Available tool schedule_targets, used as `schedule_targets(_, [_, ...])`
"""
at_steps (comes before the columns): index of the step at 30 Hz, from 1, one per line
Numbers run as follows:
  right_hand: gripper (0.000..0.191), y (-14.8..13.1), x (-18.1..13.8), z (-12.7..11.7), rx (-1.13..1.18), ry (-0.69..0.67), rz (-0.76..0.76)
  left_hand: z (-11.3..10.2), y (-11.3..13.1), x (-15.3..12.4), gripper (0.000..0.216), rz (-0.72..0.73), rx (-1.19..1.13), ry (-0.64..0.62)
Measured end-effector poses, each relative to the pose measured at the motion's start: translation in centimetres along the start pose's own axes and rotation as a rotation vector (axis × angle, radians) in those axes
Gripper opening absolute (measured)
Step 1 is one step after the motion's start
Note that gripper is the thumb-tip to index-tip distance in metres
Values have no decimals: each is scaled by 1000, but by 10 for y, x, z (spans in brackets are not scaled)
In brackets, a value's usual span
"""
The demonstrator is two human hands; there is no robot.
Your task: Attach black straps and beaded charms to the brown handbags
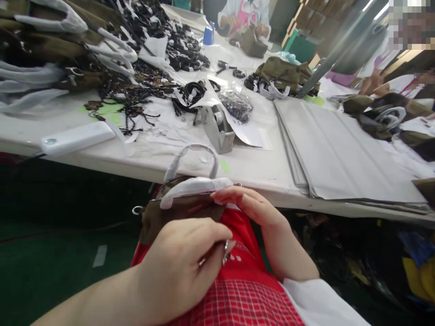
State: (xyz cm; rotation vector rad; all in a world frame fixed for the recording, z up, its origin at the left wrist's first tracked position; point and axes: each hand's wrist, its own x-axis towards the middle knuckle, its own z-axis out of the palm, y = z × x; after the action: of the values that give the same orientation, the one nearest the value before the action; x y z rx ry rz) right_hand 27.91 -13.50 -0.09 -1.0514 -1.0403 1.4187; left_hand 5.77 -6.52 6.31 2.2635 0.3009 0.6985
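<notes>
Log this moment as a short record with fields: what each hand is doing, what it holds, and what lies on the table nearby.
left hand: left hand pinches a metal ring over the lap
right hand: right hand rests fingertips on the olive bag at its white-wrapped handle
bag position: on the lap, below the table edge
table nearby: grey tape dispenser, stack of grey sheets, pile of black straps, white flat box
background: another person's hands on a bag at the far end
</notes>
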Motion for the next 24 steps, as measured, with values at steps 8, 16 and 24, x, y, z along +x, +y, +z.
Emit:
schedule_targets(8, [45,54,67,-23,0,461,53,46,-75,7,24,-753,-622,-13])
schedule_targets(16, [14,24,2,26,-528,486,-247,52,-79,10,38,-819,-932,166])
schedule_targets(24, [11,17,-12,43,-956,429,-443,52,-79,10,34,-786,-920,196])
